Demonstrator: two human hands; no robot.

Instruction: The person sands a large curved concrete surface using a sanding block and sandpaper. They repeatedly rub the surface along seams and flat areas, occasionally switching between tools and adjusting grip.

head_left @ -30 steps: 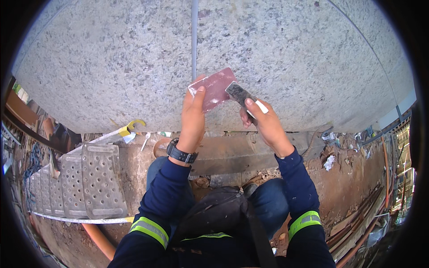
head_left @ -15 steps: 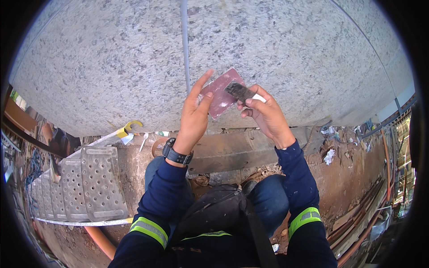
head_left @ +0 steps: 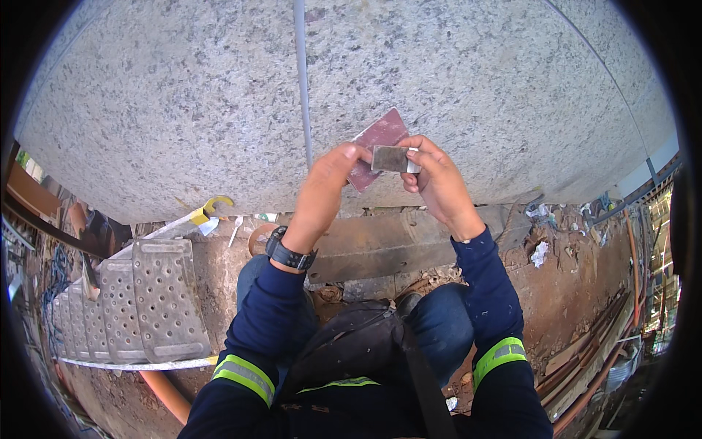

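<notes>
In front of the speckled wall my left hand [head_left: 325,181] grips a dusty, dark red piece of sandpaper [head_left: 386,130], its fingers mostly hidden behind it. My right hand [head_left: 442,183] pinches a small flat metal blade [head_left: 390,159] at its pale right end, between thumb and fingers. The blade is dark and smudged on its face and lies nearly level over the sandpaper's lower right part. Its left end is close to my left thumb; whether they touch I cannot tell.
A speckled grey-white wall [head_left: 205,110] with a vertical groove [head_left: 302,88] rises ahead. At its foot lies a wooden plank [head_left: 380,245]. Perforated metal steps [head_left: 170,300] with a yellow hook [head_left: 212,208] stand left. Rubble and litter [head_left: 540,254] lie right, near long bars [head_left: 585,366].
My left fingers have folded in from being stretched out and now grip the sandpaper. The sandpaper has shifted slightly right, and the blade has turned from slanted to nearly level.
</notes>
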